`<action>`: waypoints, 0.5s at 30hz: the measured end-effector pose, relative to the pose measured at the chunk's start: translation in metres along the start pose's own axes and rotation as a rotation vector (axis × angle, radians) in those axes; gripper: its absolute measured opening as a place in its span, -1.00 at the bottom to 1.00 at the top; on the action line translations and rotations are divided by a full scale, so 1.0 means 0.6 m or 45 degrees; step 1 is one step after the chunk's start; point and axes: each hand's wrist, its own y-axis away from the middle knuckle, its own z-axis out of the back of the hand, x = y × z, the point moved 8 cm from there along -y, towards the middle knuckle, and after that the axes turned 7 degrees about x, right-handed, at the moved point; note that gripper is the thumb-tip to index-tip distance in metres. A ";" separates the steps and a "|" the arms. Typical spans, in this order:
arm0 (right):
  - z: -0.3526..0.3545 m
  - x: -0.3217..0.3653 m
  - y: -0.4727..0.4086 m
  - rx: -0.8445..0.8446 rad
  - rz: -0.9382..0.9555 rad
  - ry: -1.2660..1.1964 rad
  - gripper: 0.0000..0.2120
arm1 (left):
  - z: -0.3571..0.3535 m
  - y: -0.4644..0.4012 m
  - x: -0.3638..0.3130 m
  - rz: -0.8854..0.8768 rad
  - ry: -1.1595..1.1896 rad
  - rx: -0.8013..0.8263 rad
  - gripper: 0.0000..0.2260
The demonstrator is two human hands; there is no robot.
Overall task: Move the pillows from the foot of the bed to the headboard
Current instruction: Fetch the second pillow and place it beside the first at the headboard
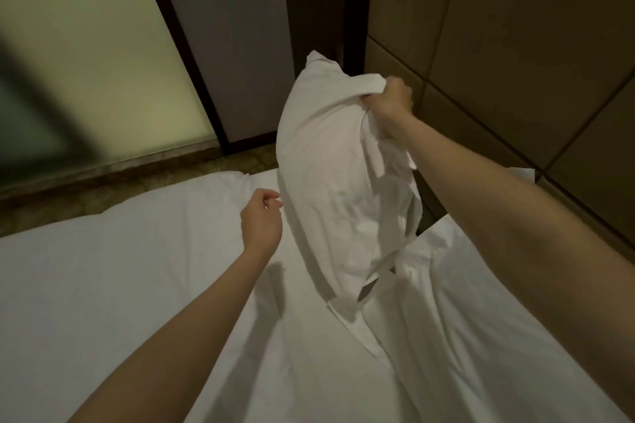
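Note:
A white pillow [330, 175] hangs upright over the bed [120, 285], its lower end touching the sheets. My right hand [391, 101] is shut on the bunched fabric at the pillow's upper right edge. My left hand [261, 220] hovers just left of the pillow's lower half, fingers loosely curled, holding nothing that I can make out. A second white pillow [481, 302] lies flat on the bed under my right forearm.
Padded brown headboard panels [515, 45] fill the upper right. A frosted glass panel [86, 62] in a dark frame [185, 55] stands on the left. A strip of patterned floor [103, 189] runs between the bed's far edge and the glass.

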 end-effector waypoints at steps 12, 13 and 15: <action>-0.025 -0.319 0.146 0.609 -0.677 -0.030 -0.21 | -0.060 0.084 0.070 0.104 0.012 0.167 -0.80; -0.016 -0.304 0.137 0.523 -0.591 -0.014 -0.31 | -0.058 0.084 0.066 0.094 0.022 0.161 -0.80; 0.015 -0.248 0.109 0.264 -0.364 0.100 -0.63 | -0.053 0.082 0.054 0.083 0.032 0.156 -0.80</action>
